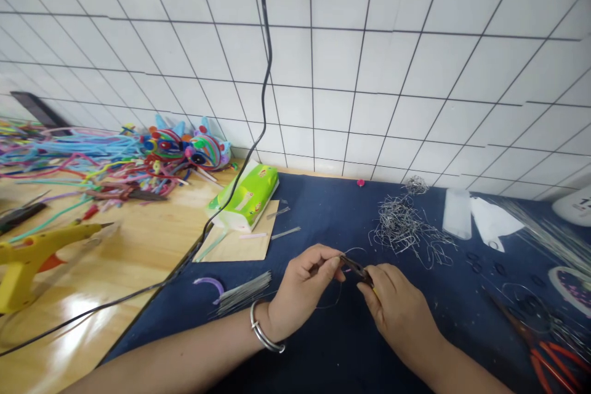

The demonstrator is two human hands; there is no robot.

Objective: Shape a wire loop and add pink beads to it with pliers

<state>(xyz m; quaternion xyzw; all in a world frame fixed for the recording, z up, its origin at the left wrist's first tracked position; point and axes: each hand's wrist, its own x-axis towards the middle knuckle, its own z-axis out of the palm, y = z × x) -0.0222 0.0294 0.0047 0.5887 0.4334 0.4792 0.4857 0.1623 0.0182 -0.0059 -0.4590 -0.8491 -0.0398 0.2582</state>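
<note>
My right hand (399, 305) is closed around the handles of a pair of pliers (359, 271), whose dark jaws point up and left. At the tip of those jaws, my left hand (307, 280) pinches a thin wire (340, 289), which curves in a loose loop around and below the pliers. The exact spot where jaws and wire meet is too small to make out. A silver bangle (263, 329) circles my left wrist. Left of that hand lies a bundle of straight cut wires (244, 294), with a purple curved piece (215, 286) beside it.
A tangled heap of bent wires (399, 225) lies at the back right. Red-handled scissors (545, 351) are at the right front. On the left are a yellow glue gun (41, 258), colourful pipe cleaners (92, 151) and a green tissue pack (249, 194). A black cable (264, 92) hangs down across the table.
</note>
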